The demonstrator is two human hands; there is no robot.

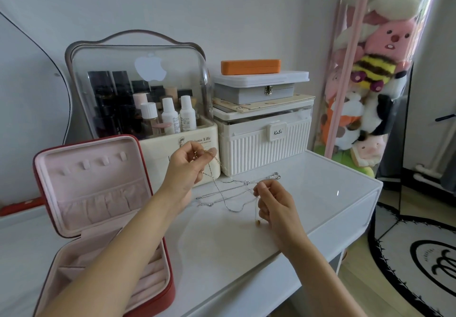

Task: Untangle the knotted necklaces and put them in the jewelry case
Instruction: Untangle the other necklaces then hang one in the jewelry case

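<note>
A tangle of thin silver necklaces [229,194] lies on the white table [320,193], with a knot near its far right end. My left hand [188,166] is raised above the table and pinches a gold chain [214,160] that hangs down into the tangle. My right hand [275,204] pinches a pale strand at the knot; a small gold bead dangles below it. The red jewelry case [98,218] stands open at the left, its pink lid upright with hooks and a gathered pocket, its compartments partly hidden by my left forearm.
Behind the necklaces stand a clear-lidded cosmetics organizer [138,99] with bottles and a white ribbed storage box [265,139] stacked with a grey case and an orange case [250,66]. A clear tube of plush toys [365,82] stands at the right. The table edge drops to a round rug [419,255].
</note>
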